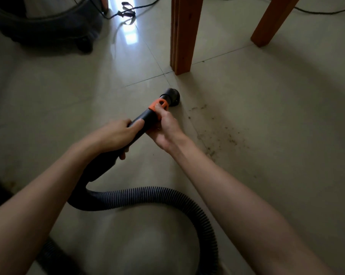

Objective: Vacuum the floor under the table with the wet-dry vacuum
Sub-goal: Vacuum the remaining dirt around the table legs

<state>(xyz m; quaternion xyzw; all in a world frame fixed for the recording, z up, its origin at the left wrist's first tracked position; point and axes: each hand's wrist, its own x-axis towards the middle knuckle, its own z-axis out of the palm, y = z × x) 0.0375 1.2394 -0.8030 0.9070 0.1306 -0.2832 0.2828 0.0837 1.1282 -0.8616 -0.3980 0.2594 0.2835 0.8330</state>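
Vacuum wand (140, 121) held low over the tile floor (266, 100) in both hands, right by the table leg (184, 34).

The black wand is gripped by the left hand (112, 135), fingers curled over the top of the tube, while the orange collar (159, 105) further up is pinched by the right hand (165, 128), thumb on top and fingers wrapped underneath. The round nozzle (172, 96) is pointed at the floor just beside the foot of the near leg; whether it's actually touching can't be told. A scatter of dark crumbs (223, 133) is spread over the tiles just right of the nozzle. The ribbed hose (167, 197) is looped along the floor under the forearms, and the vacuum canister (46, 22) is parked well apart at top left, with a second leg (270, 20) at the top right.
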